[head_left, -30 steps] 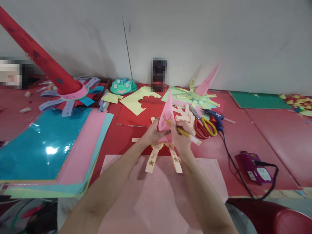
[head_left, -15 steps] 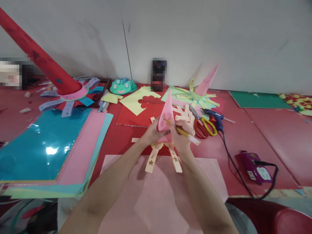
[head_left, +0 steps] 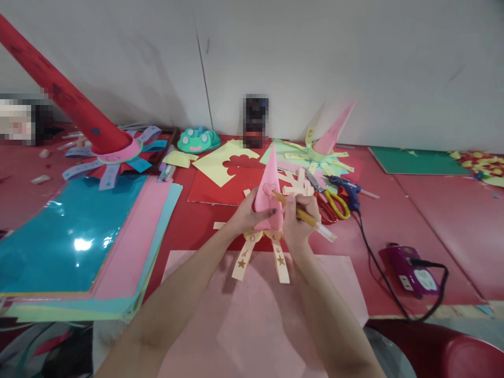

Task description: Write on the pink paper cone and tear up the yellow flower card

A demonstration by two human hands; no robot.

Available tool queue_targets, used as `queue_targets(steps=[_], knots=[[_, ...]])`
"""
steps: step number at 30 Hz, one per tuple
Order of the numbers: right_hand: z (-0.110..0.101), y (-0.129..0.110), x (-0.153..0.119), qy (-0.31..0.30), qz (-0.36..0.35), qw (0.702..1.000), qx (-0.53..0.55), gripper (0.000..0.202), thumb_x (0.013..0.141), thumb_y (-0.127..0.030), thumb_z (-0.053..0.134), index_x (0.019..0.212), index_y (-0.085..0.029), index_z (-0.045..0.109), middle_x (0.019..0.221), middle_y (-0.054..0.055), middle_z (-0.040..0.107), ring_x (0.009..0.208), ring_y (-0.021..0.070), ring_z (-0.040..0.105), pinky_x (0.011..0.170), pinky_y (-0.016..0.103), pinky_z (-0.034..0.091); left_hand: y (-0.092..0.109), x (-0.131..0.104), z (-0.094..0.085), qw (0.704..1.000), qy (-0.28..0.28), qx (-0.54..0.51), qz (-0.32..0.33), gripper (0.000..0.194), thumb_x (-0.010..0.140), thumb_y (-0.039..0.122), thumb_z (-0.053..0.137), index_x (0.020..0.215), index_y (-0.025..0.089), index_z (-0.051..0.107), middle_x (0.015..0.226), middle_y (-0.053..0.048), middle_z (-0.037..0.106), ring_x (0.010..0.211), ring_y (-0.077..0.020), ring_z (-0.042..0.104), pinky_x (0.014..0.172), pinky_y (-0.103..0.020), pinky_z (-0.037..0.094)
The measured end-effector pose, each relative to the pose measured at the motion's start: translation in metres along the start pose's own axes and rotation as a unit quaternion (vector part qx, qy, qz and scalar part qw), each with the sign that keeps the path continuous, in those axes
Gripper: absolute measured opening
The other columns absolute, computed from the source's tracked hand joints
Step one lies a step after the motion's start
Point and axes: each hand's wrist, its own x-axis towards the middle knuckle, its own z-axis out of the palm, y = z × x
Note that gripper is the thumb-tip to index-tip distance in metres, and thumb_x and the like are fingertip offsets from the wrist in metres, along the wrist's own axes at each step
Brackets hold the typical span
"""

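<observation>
A pink paper cone (head_left: 269, 173) stands upright in the middle, with a heart outline drawn on its front. My left hand (head_left: 247, 214) is wrapped round the cone's left side, thumb across its lower front. In my right hand (head_left: 301, 216) is a gold pen (head_left: 309, 218), its tip at the right edge of the heart. Below the cone spreads a yellow scalloped base, and cream paper strips (head_left: 243, 258) with letters and gold stars hang toward me. My fingers partly hide the cone's lower sides.
Scissors (head_left: 338, 203) and a blue glue gun (head_left: 350, 193) lie to the right, its cord running to a purple power box (head_left: 412, 270). Coloured sheets (head_left: 74, 231) are stacked left. A red cone (head_left: 71, 100) and another pink cone (head_left: 334, 128) stand behind. Pink paper (head_left: 252, 315) lies in front.
The pen tip has moved from the heart's lower part up to its right edge. My right hand has shifted slightly right, uncovering more of the cone's lower front.
</observation>
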Motion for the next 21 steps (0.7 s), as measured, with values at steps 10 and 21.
queue_targets(steps=[10, 21], knots=[[0.0034, -0.0006, 0.0010, 0.003, -0.003, 0.997, 0.076, 0.007, 0.086, -0.028, 0.049, 0.087, -0.021, 0.047, 0.066, -0.006, 0.054, 0.059, 0.0104, 0.064, 0.057, 0.026, 0.052, -0.0024, 0.0006, -0.0005, 0.999, 0.008, -0.026, -0.020, 0.050, 0.069, 0.033, 0.070, 0.111, 0.017, 0.049, 0.112, -0.009, 0.060, 0.104, -0.0251, 0.057, 0.084, -0.037, 0.050], [0.0045, 0.0077, -0.0069, -0.049, 0.032, 0.995, 0.078, 0.011, 0.087, -0.031, 0.047, 0.089, -0.021, 0.050, 0.069, -0.004, 0.051, 0.057, 0.0079, 0.053, 0.059, 0.026, 0.051, 0.0010, -0.0019, 0.0037, 0.993, 0.058, -0.092, -0.045, 0.035, 0.079, 0.042, 0.058, 0.101, 0.015, 0.052, 0.105, -0.009, 0.062, 0.099, -0.0231, 0.058, 0.082, -0.035, 0.047]])
